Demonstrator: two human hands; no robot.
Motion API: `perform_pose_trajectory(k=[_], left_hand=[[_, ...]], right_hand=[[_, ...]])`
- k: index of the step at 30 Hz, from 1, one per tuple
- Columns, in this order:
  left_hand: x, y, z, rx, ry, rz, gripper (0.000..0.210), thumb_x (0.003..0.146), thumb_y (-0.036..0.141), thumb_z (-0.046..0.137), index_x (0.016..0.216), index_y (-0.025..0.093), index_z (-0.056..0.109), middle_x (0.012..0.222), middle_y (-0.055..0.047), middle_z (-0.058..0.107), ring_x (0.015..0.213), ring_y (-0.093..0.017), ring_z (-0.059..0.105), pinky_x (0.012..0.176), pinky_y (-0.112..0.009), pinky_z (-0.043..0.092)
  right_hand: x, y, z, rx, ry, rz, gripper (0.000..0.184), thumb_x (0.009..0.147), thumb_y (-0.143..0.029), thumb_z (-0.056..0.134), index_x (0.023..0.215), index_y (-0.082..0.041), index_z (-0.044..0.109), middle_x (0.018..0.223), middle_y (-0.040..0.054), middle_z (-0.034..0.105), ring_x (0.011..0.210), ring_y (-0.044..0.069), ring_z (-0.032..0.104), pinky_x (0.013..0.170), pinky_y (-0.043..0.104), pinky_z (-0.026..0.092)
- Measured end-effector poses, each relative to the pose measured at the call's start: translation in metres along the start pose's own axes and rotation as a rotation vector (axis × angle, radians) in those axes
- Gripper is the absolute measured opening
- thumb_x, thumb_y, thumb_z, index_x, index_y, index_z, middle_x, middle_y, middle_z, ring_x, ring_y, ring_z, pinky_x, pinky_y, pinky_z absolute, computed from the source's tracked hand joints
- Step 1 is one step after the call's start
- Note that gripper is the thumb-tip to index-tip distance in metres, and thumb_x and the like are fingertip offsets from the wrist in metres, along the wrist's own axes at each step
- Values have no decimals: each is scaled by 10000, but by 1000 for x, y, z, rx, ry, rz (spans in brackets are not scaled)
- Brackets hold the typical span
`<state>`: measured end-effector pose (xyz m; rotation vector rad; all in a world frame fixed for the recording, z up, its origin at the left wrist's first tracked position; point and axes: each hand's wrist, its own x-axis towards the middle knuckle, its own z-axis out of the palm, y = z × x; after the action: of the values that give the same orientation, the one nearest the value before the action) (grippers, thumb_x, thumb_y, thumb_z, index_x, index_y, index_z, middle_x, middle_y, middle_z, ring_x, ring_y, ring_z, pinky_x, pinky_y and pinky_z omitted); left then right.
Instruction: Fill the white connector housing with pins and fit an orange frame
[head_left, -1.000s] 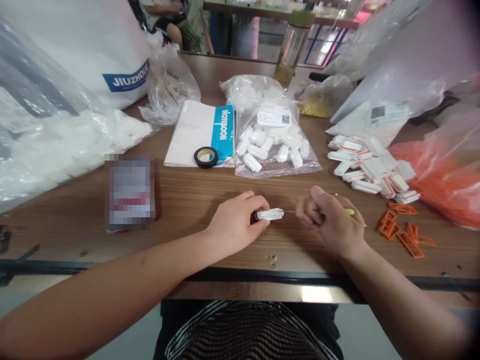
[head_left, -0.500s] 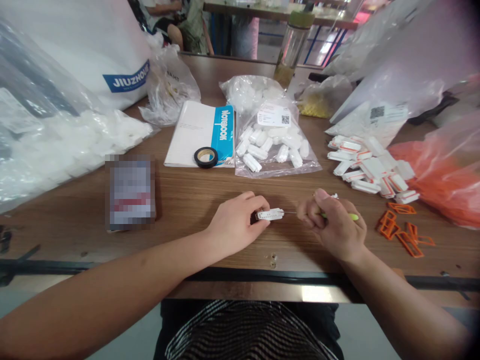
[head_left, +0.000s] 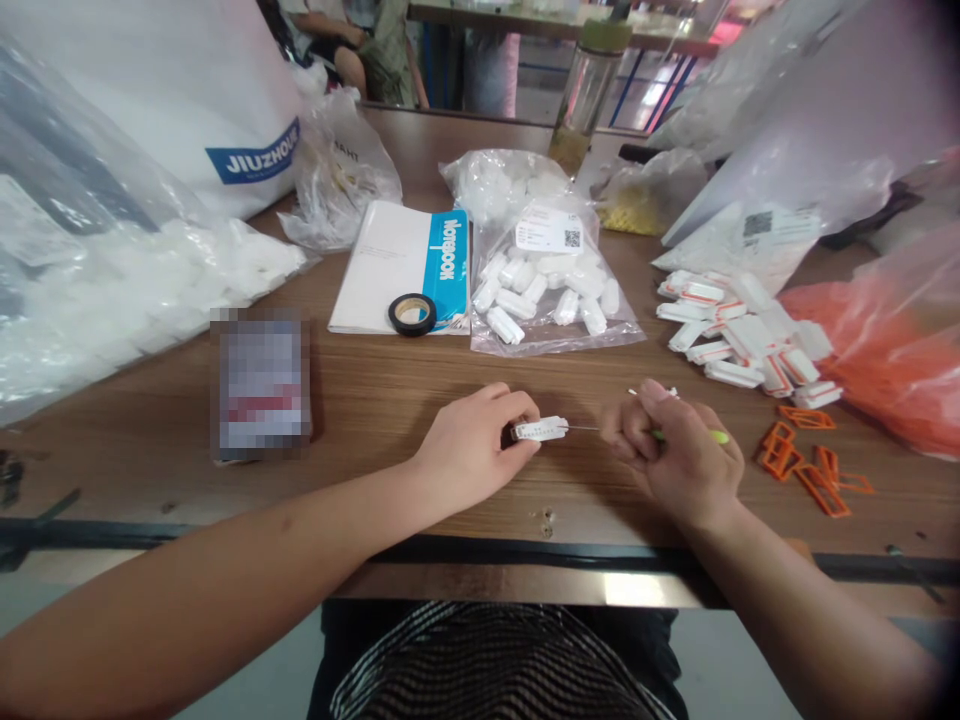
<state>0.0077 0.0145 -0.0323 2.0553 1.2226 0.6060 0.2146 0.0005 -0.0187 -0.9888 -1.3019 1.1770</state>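
Observation:
My left hand (head_left: 476,437) rests on the table, its fingers closed round one end of a white plastic connector housing (head_left: 546,429) with rows of small holes. The housing's other end points right. My right hand (head_left: 671,445) is closed in a fist round a thin tool with a yellow-green handle (head_left: 718,437). Its slim metal shaft (head_left: 587,428) points left at the housing's free end; whether the tip is inside cannot be made out. A small white piece (head_left: 667,392) shows above my right thumb, and I cannot tell what it is.
To the right lie piled white housings (head_left: 739,340), several loose orange frames (head_left: 821,488) and a bag of orange parts (head_left: 892,350). Behind are a bag of white housings (head_left: 551,270), a notebook (head_left: 382,260), a black tape roll (head_left: 412,314) and a bottle (head_left: 585,95). A blurred box (head_left: 262,385) sits left.
My right hand has shifted slightly to the right with the tool, and more of the shaft's length shows away from the housing. My left hand and the housing stay practically still.

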Motion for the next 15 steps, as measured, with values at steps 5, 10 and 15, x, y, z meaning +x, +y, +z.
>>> perform_pose_trajectory(k=[5, 10, 15], left_hand=[[0, 0, 1, -3, 2, -1, 100, 813, 235, 634, 914, 238, 638, 857, 21, 577, 657, -115, 479, 595, -276, 340], [0, 0, 1, -6, 5, -6, 99, 816, 249, 637, 915, 236, 637, 848, 19, 571, 657, -118, 482, 591, -275, 343], [1, 0, 0, -6, 8, -4, 98, 811, 245, 642, 909, 232, 638, 843, 19, 573, 658, -119, 486, 589, -272, 347]], right_hand=[[1, 2, 0, -27, -17, 16, 569, 1001, -367, 424, 465, -204, 328, 432, -29, 290, 444, 113, 400, 490, 315, 300], [1, -1, 4, -105, -42, 4, 548, 1009, -371, 417, 496, -205, 319, 459, -31, 297, 459, 112, 399, 491, 314, 296], [0, -1, 6, -102, -92, -39, 529, 1010, -348, 425, 512, -200, 321, 474, -34, 299, 469, 108, 394, 508, 310, 307]])
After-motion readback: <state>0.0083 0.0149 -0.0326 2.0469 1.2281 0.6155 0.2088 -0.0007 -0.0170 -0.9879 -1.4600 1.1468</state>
